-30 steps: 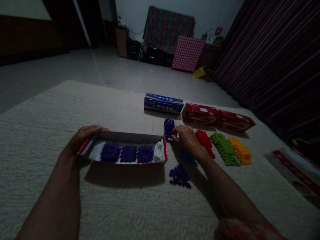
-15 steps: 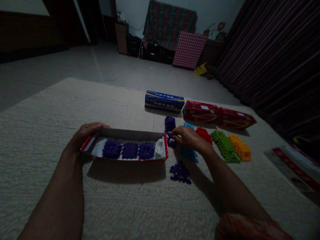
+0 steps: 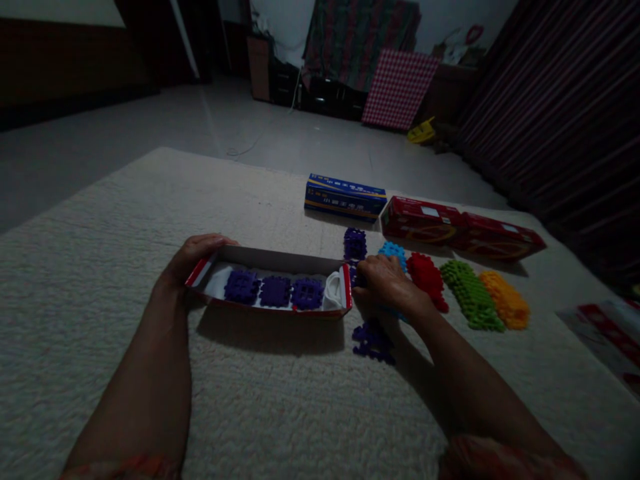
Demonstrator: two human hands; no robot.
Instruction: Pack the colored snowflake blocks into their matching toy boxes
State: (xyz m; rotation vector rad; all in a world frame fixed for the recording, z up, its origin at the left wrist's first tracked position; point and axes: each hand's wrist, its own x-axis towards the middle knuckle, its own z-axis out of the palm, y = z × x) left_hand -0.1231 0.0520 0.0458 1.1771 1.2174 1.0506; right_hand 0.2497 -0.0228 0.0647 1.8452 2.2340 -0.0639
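Leftward, your left hand (image 3: 197, 256) grasps the left end of an open box (image 3: 285, 258), in which three purple blocks (image 3: 275, 291) sit in a row beside a white looped item (image 3: 332, 291). Rightward, your right hand (image 3: 387, 277) curls at a purple piece (image 3: 354, 273) just beside the box's right end; whether it grips this cannot be told. A red stack (image 3: 427, 280) lies near that hand.
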